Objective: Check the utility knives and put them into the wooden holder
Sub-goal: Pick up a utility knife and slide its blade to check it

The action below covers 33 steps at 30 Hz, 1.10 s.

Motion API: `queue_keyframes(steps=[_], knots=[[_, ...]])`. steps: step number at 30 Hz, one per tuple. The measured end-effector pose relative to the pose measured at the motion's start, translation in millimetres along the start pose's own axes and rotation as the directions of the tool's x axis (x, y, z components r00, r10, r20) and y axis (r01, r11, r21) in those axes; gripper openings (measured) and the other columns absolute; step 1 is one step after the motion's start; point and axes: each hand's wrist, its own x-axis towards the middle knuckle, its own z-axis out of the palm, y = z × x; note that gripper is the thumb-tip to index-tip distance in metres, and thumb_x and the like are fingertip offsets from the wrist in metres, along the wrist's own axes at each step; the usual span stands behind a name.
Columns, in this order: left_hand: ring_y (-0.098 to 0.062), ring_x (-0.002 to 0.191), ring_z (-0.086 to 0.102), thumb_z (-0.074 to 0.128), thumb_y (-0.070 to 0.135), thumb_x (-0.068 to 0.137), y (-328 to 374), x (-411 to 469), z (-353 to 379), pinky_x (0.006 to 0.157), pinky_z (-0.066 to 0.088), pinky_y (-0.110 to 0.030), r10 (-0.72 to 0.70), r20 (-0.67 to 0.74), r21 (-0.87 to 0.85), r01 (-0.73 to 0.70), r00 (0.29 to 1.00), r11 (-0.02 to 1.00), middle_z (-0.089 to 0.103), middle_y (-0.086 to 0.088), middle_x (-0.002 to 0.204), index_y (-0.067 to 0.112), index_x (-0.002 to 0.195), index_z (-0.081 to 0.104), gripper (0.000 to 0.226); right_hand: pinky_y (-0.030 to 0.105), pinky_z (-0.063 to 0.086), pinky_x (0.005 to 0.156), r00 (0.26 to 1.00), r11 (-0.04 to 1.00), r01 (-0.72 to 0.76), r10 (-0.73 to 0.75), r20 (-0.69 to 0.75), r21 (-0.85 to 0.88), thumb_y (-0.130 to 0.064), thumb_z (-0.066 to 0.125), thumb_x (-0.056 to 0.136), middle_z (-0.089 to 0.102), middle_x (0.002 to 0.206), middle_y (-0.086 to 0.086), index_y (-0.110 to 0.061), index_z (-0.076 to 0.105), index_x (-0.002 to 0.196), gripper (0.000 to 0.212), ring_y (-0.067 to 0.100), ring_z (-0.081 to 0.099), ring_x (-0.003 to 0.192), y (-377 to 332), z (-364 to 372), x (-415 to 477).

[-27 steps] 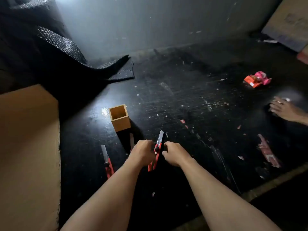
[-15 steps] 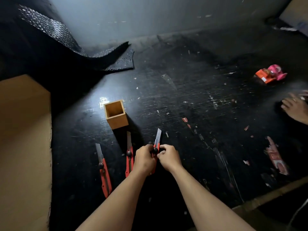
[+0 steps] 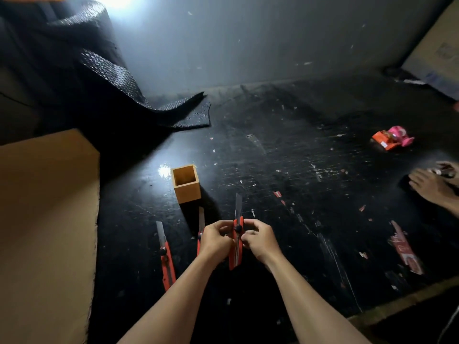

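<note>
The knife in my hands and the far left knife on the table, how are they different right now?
The held knife is gripped by the left hand and right hand, while the leftmost knife lies untouched on the black table. The held knife's blade points up and away, roughly straight; the leftmost knife lies flat, angled slightly left. Both have red handles, a black knob and extended blades.
</note>
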Motion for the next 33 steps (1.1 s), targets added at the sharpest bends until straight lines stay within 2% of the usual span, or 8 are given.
queue_keyframes(steps=[4, 10, 13, 16, 20, 25, 28, 33], knots=[[-0.012, 0.076, 0.08, 0.064, -0.023, 0.077, 30, -22, -22, 0.065, 0.064, -0.028, 0.094, 0.016, -0.17, -0.09, 0.995, 0.981, 0.079, -0.006, 0.097, 0.012, 0.112, 0.073, 0.05, 0.057, 0.061, 0.078, 0.993, 0.992, 0.121, -0.12, -0.017, 0.029, 0.005, 0.061, 0.083, 0.077, 0.08, 0.017, -0.027, 0.07, 0.106, 0.04, 0.035, 0.076, 0.079, -45, -1, -22], [-0.012, 0.07, 0.08, 0.062, -0.027, 0.081, 87, -47, -71, 0.058, 0.061, -0.024, 0.224, 0.006, -0.29, -0.213, 0.975, 0.933, 0.079, -0.014, 0.103, 0.011, 0.115, 0.07, 0.052, 0.042, 0.065, 0.074, 0.941, 0.941, 0.316, -0.327, 0.082, 0.122, 0.003, 0.063, 0.091, 0.077, 0.095, 0.017, -0.012, 0.067, 0.117, 0.03, 0.028, 0.078, 0.082, -132, 1, -49], [-0.018, 0.077, 0.08, 0.062, -0.026, 0.082, 117, -57, -95, 0.064, 0.064, -0.03, 0.288, -0.02, -0.339, -0.278, 0.957, 0.899, 0.078, -0.023, 0.113, 0.013, 0.113, 0.072, 0.051, 0.037, 0.064, 0.075, 0.897, 0.905, 0.392, -0.416, 0.149, 0.166, 0.009, 0.057, 0.093, 0.075, 0.099, 0.025, -0.004, 0.065, 0.118, 0.029, 0.036, 0.076, 0.089, -177, 0, -63], [-0.025, 0.082, 0.078, 0.066, -0.017, 0.087, 147, -79, -114, 0.066, 0.063, -0.035, 0.36, -0.037, -0.341, -0.35, 0.932, 0.872, 0.08, -0.015, 0.111, 0.015, 0.125, 0.072, 0.05, 0.038, 0.064, 0.077, 0.838, 0.853, 0.486, -0.517, 0.174, 0.192, 0.008, 0.059, 0.093, 0.076, 0.096, 0.024, -0.002, 0.064, 0.119, 0.029, 0.036, 0.076, 0.087, -215, -3, -75], [-0.027, 0.08, 0.079, 0.066, -0.015, 0.09, 183, -100, -131, 0.064, 0.064, -0.034, 0.446, -0.113, -0.324, -0.457, 0.888, 0.828, 0.08, -0.016, 0.11, 0.019, 0.124, 0.073, 0.049, 0.038, 0.064, 0.077, 0.747, 0.764, 0.62, -0.644, 0.163, 0.175, -0.012, 0.071, 0.091, 0.079, 0.095, 0.012, -0.016, 0.066, 0.118, 0.028, 0.026, 0.077, 0.085, -254, -5, -90], [-0.03, 0.093, 0.082, 0.066, -0.011, 0.092, 216, -113, -144, 0.071, 0.065, -0.032, 0.548, -0.204, -0.25, -0.584, 0.811, 0.772, 0.083, -0.011, 0.106, 0.018, 0.125, 0.072, 0.045, 0.038, 0.064, 0.08, 0.584, 0.586, 0.81, -0.798, 0.146, -0.039, -0.023, 0.069, 0.094, 0.076, 0.109, -0.006, -0.034, 0.065, 0.12, 0.028, 0.014, 0.074, 0.094, -295, -4, -93], [-0.03, 0.095, 0.081, 0.067, -0.013, 0.09, 228, -118, -149, 0.077, 0.066, -0.037, 0.581, -0.221, -0.249, -0.621, 0.783, 0.743, 0.083, -0.01, 0.105, 0.021, 0.121, 0.074, 0.047, 0.024, 0.061, 0.082, 0.516, 0.49, 0.853, -0.842, 0.154, -0.181, -0.031, 0.067, 0.095, 0.072, 0.108, -0.02, -0.042, 0.066, 0.113, 0.021, 0.004, 0.07, 0.095, -312, -6, -99], [-0.04, 0.103, 0.078, 0.067, -0.018, 0.087, 236, -113, -158, 0.092, 0.061, -0.054, 0.572, -0.221, -0.328, -0.613, 0.79, 0.719, 0.081, -0.017, 0.113, 0.019, 0.125, 0.075, 0.053, 0.005, 0.046, 0.066, 0.441, 0.402, 0.886, -0.885, 0.153, -0.229, -0.036, 0.065, 0.094, 0.062, 0.095, -0.033, -0.043, 0.065, 0.104, 0.012, -0.005, 0.065, 0.084, -329, -6, -107]])
